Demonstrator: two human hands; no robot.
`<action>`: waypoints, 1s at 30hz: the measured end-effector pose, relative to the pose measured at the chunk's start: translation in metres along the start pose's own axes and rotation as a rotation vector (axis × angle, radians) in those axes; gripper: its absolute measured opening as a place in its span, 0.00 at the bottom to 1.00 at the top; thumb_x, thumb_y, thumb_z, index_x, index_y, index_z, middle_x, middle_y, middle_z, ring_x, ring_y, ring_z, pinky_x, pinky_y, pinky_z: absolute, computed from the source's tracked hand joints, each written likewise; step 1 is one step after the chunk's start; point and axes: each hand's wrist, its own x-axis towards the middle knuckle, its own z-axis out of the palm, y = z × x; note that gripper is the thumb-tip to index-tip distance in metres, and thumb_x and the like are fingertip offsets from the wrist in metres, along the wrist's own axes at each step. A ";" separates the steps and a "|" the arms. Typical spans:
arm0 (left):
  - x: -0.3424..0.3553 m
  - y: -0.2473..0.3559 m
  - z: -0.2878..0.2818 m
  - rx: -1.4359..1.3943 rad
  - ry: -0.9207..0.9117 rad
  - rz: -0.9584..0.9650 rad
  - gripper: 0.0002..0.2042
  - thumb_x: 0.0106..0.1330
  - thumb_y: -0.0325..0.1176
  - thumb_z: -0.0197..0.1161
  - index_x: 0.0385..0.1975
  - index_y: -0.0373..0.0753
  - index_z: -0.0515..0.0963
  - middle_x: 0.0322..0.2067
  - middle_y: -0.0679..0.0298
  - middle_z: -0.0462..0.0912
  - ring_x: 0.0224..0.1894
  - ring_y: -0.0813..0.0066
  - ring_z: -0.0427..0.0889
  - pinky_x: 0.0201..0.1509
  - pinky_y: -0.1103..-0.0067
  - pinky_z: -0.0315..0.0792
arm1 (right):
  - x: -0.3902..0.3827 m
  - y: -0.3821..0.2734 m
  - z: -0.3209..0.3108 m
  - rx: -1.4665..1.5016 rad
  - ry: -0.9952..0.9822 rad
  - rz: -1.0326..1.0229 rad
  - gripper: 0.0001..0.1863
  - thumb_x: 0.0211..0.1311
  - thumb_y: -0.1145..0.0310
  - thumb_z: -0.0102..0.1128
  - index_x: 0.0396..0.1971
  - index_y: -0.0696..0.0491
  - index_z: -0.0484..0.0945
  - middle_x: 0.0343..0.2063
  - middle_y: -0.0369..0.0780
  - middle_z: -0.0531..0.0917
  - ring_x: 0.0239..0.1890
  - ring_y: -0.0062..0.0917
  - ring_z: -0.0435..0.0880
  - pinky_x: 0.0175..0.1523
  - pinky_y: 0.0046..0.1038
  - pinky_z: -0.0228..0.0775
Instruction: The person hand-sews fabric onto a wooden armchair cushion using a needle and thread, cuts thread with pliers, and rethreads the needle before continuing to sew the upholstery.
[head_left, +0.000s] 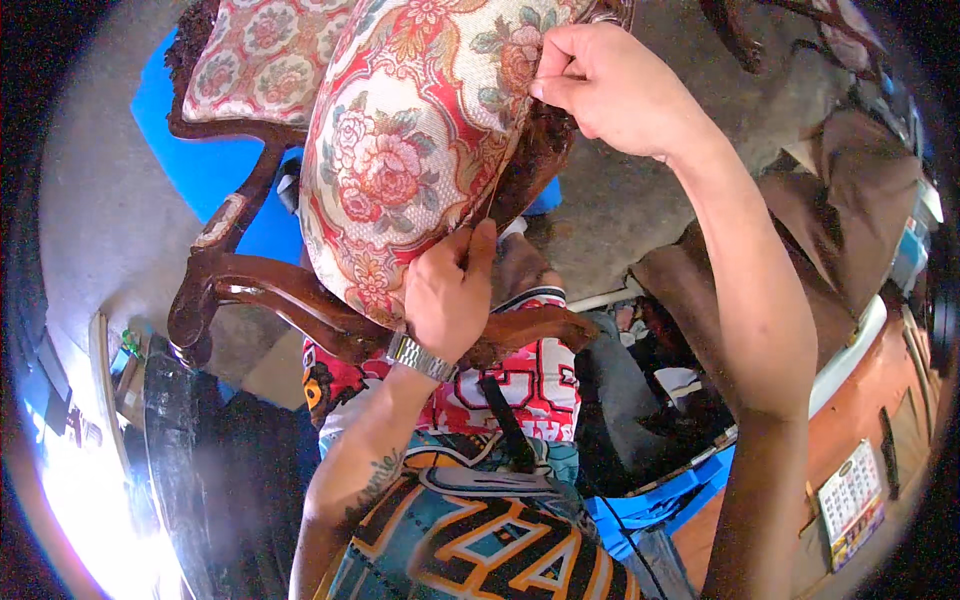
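A wooden armchair tilts in front of me, its plump seat [385, 165] covered in cream and red rose-patterned fabric. The dark carved wood rail [540, 150] runs along the seat's right edge. My left hand [448, 290], with a metal watch at the wrist, rests against the near part of that edge, thumb and fingers pressed together. Farther up the same edge, my right hand [610, 90] pinches with thumb and forefinger. A thin line, perhaps thread or trim, follows the edge between the hands; what each pinch holds is too small to tell.
The chair's back panel [265, 60] and armrest [235, 215] are at the left, over a blue sheet [180, 110]. Brown cloth [800, 240] is heaped at right. Another wooden chair leg [735, 40] shows at the top right. A wall calendar [850, 500] is at lower right.
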 end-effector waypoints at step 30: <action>0.000 -0.003 -0.002 -0.005 -0.034 -0.030 0.17 0.65 0.43 0.53 0.30 0.33 0.79 0.22 0.44 0.77 0.27 0.46 0.77 0.30 0.63 0.68 | -0.004 -0.001 -0.005 -0.335 0.113 -0.342 0.07 0.47 0.77 0.59 0.21 0.58 0.69 0.15 0.40 0.74 0.19 0.25 0.74 0.28 0.27 0.67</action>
